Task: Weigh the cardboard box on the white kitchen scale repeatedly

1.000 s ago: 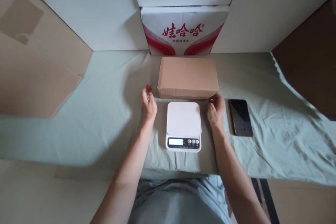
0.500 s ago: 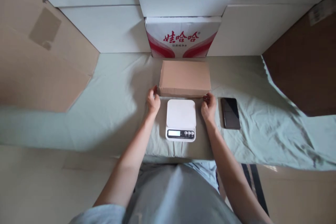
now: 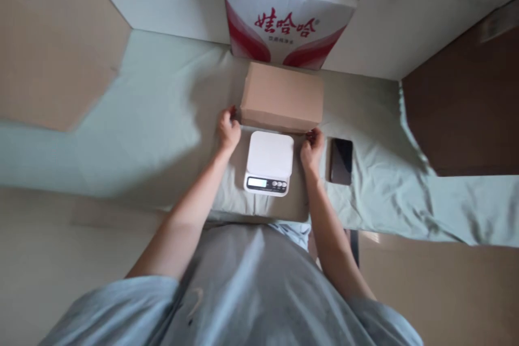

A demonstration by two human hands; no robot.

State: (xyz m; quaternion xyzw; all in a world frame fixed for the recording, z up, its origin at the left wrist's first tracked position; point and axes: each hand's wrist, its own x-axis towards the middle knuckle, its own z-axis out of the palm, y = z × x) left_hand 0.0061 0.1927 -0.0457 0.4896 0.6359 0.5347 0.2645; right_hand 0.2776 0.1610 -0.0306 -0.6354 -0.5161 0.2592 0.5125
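Observation:
A closed brown cardboard box (image 3: 284, 92) lies on the green cloth, behind a white kitchen scale (image 3: 270, 154). At the box's front left corner is my left hand (image 3: 229, 128), its curled fingers against the side. My right hand (image 3: 312, 148) has its fingers bent around the front right corner; the fingertips are partly hidden there. Between my wrists stands the scale, with its bare platform towards the box. Its small display (image 3: 257, 182) is lit, but I cannot read it. Buttons sit to the right of the display.
A dark phone (image 3: 341, 161) lies right of my right hand. A white and red carton (image 3: 290, 16) stands behind the box, against white panels. Large brown cartons flank the cloth at left (image 3: 57, 59) and right (image 3: 462, 102). The cloth's front edge runs close to my body.
My view has tilted down and turned slightly, so everything sits higher in the picture. Both hands stay at the box's front corners; box, scale and phone keep their places relative to each other.

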